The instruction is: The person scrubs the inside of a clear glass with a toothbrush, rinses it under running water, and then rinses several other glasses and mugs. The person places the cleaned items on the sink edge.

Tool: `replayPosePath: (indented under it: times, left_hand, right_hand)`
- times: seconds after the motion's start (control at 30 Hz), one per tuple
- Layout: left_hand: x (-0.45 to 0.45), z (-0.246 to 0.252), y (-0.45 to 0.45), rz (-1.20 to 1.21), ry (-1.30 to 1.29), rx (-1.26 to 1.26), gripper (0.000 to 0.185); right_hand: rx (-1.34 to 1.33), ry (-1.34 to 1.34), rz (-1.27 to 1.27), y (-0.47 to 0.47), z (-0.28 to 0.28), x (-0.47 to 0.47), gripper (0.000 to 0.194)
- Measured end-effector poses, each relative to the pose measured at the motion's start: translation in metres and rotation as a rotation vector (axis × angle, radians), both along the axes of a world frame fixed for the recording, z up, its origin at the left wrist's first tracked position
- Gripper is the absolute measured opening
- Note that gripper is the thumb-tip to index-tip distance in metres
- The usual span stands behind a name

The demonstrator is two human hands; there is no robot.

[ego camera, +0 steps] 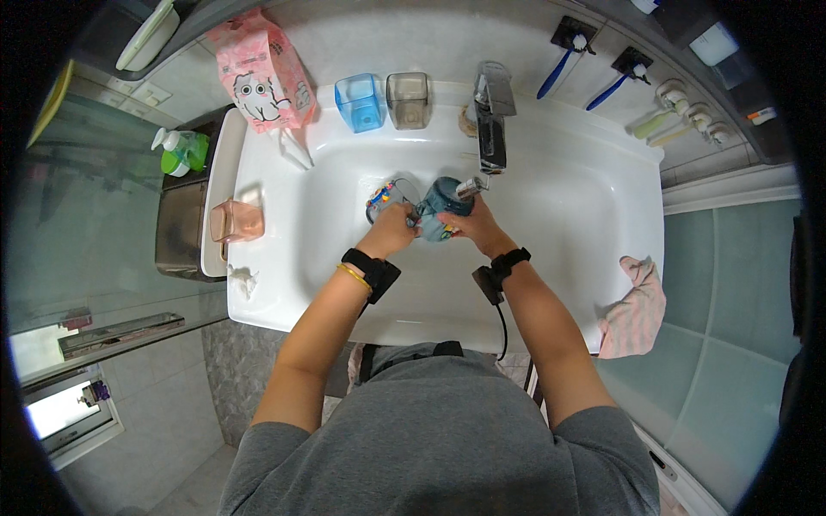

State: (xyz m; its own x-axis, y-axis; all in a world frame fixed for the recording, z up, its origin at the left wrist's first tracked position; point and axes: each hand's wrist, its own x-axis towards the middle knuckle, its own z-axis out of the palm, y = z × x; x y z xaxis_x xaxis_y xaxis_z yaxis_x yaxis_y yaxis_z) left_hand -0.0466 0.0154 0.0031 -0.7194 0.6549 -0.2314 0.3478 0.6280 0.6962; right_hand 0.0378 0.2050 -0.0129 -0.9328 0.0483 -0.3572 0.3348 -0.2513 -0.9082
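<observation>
Over the white washbasin, my right hand grips the side of a translucent blue-grey cup with coloured decorations low on its wall. My left hand closes on the cup's left side, apparently at its handle; the fingers hide much of that part. The metal nozzle of the black and grey faucet reaches over the cup's mouth. Whether water is running cannot be made out. Just beyond my left hand, a second clear grey vessel with colourful figures rests in the basin, partly covered by the hand.
A blue tumbler, a grey tumbler and a pink tissue pack stand along the back ledge. An orange tumbler lies at the left rim. A striped cloth drapes the right corner. Toothbrushes hang on the wall.
</observation>
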Motion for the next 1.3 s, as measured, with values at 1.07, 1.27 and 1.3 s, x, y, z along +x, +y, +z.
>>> replayPosePath:
  times: [1.07, 1.27, 1.3]
  left_hand:
    - [-0.008, 0.018, 0.0, 0.425, -0.758, 0.273, 0.034]
    - [-0.012, -0.009, 0.058, 0.496, -1.1, 0.45, 0.026]
    - [-0.01, -0.013, 0.068, 0.534, -1.142, 0.467, 0.023]
  right_hand:
    - [-0.222, -0.392, -0.409, 0.015, -0.014, 0.017, 0.071]
    - [0.602, 0.137, -0.421, 0.046, 0.007, 0.057, 0.087]
    - [0.721, 0.169, -0.426, 0.049, 0.01, 0.066, 0.086]
